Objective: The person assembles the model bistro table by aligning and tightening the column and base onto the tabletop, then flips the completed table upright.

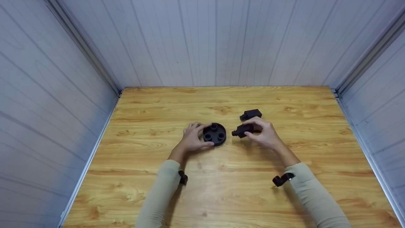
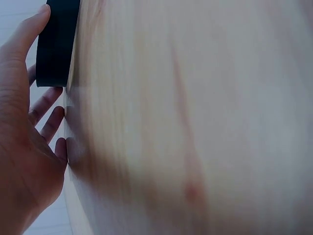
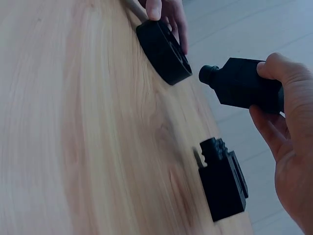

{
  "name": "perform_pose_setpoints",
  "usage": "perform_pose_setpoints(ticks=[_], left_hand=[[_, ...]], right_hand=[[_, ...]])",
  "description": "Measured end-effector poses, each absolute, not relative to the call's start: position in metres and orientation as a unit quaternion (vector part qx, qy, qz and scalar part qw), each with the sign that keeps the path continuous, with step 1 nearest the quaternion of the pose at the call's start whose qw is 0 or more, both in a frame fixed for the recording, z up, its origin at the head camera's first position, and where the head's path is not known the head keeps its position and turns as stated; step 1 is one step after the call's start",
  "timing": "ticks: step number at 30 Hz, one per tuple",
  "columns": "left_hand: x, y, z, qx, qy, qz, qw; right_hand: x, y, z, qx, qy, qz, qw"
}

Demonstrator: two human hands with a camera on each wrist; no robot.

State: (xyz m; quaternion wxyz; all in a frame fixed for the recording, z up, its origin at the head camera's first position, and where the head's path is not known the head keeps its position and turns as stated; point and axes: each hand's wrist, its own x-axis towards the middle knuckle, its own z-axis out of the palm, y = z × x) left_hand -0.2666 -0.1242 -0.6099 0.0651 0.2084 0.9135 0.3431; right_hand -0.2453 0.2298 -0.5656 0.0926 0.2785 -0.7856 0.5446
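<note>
A round black base with a raised rim and three ring-shaped sockets lies on the table. My left hand grips it by the rim, thumb on the near side and a finger across the far side. Held in my right hand is a black block with a short round neck, pinched between thumb and fingers. It hangs above the table, its neck pointing left at the base, with a gap between them. A second black block with a ridged neck lies on the table just beyond the right hand.
The wood-grain table is bounded by pale panel walls at the back and both sides. A small dark wrist camera is strapped to each sleeve.
</note>
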Motion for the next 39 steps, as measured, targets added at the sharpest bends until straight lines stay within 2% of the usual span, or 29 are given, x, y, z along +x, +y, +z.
perform_pose_setpoints(ticks=[9,18,39], left_hand=[[-0.267,-0.121,-0.610,0.202,0.917,0.336,0.066],[-0.268,-0.122,-0.610,0.201,0.919,0.333,0.066],[-0.267,-0.117,-0.608,0.206,0.920,0.327,0.070]], right_hand=[[-0.244,0.207,-0.558,0.292,-0.768,0.565,0.071],[-0.251,0.192,-0.555,0.272,-0.812,0.512,0.062],[-0.258,0.181,-0.565,0.234,-0.825,0.514,0.027]])
